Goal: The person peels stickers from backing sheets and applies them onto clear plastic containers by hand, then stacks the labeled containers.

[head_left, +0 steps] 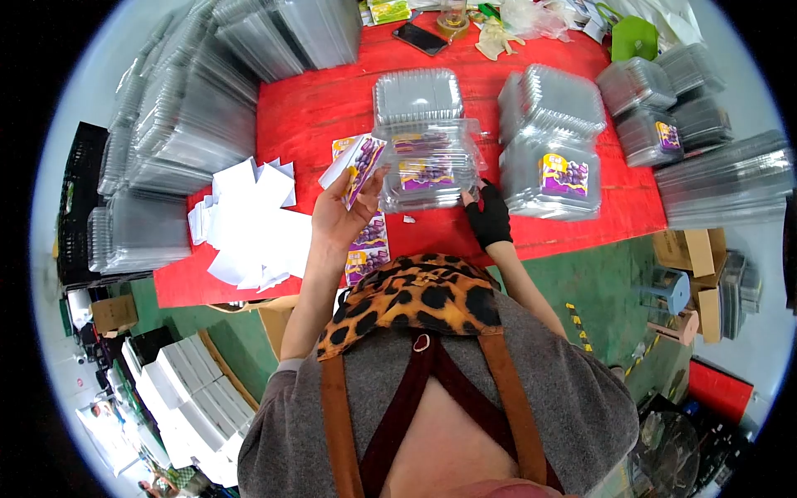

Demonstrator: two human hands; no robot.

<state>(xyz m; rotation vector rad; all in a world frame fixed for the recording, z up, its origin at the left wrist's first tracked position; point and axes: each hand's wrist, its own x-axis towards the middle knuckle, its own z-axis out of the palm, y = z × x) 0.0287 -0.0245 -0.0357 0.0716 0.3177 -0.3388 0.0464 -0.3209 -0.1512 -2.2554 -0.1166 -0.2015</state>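
My left hand [347,214] is closed on a grape label [365,166], a small printed sticker in purple and yellow with white backing, held up at the left of a transparent plastic clamshell box [432,195]. Another grape label [427,174] shows on or through this box. My right hand [488,217], in a black fingerless glove, has its fingertips at the box's lower right corner and appears to grip its edge. More grape labels [365,261] lie on the table below my left hand. Behind the box sits a stack of transparent lids or boxes [418,95].
White backing papers [257,228] are heaped on the red table [307,108]. Tall stacks of plastic boxes [191,116] line the left. Labelled stacked boxes [552,174] stand right of my right hand. A phone [421,38] and a pale glove [496,40] lie at the back.
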